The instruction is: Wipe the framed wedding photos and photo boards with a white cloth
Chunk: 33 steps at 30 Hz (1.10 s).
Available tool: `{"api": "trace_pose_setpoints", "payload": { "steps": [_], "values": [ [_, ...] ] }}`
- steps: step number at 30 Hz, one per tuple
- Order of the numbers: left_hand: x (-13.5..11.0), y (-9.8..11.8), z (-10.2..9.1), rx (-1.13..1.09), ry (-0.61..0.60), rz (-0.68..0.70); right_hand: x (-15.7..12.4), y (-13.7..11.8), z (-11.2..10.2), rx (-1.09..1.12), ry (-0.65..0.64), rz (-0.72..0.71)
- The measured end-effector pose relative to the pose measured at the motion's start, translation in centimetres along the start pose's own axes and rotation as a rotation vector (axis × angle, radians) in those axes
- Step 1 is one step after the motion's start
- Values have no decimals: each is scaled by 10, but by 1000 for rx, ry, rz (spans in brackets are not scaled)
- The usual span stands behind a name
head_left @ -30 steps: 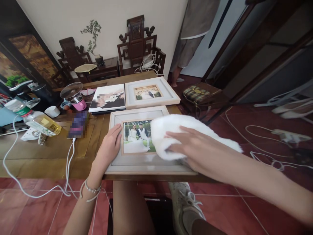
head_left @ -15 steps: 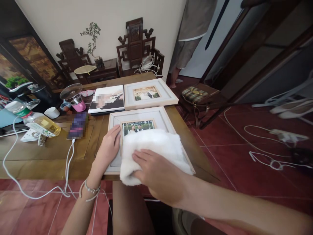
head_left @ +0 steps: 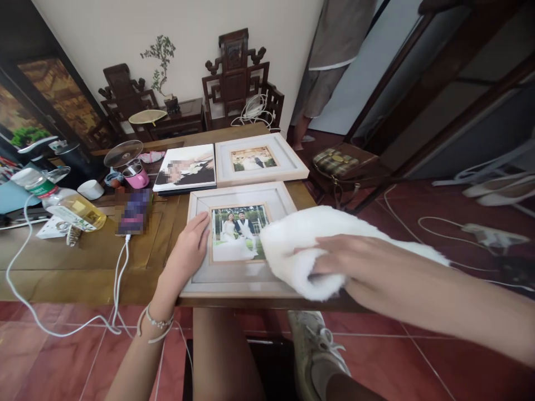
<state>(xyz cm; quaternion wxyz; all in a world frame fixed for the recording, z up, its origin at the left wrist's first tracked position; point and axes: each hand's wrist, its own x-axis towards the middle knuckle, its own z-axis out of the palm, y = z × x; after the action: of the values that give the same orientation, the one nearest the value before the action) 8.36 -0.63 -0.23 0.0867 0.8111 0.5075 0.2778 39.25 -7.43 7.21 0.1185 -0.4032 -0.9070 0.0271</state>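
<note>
While the left grip (head_left: pixel 190 248), spread flat, steadies the frame (head_left: pixel 234 193), the right grip (head_left: pixel 351 262), flat on the cloth (head_left: pixel 288 245), seems mid-wipe.

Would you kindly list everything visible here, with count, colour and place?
near photo frame: one, pale wood, table's front edge
cloth: one, white, fluffy, on that frame's right side
far photo frame: one, whitish, behind the near one
photo print: one, black-white, left of far frame
bottle: one, clear, lying at table's left
cup: one, pink, left of the print
table: one, brown wood, centre
chairs: two, dark carved wood, against the wall
person: one, grey clothes, back right
left hand: flat on the near frame's left edge
right hand: flat on the cloth
</note>
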Motion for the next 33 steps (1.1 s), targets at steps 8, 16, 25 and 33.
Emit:
{"api": "trace_pose_setpoints", "payload": {
  "steps": [8, 16, 25, 33],
  "values": [
    [-1, 5, -4, 23, -48, -37, 80, 53, 40, -229, 112, 78],
    [0, 2, -3, 2, -16, -3, 87, 30, 53, -308, 42, 36],
    [0, 0, 0, 5, 8, 1, -9, -60, 12, 112, 7, -100],
    [0, 1, -2, 15, -30, 4, 40, -21, 46, -7, 46, -19]
  ]
}}
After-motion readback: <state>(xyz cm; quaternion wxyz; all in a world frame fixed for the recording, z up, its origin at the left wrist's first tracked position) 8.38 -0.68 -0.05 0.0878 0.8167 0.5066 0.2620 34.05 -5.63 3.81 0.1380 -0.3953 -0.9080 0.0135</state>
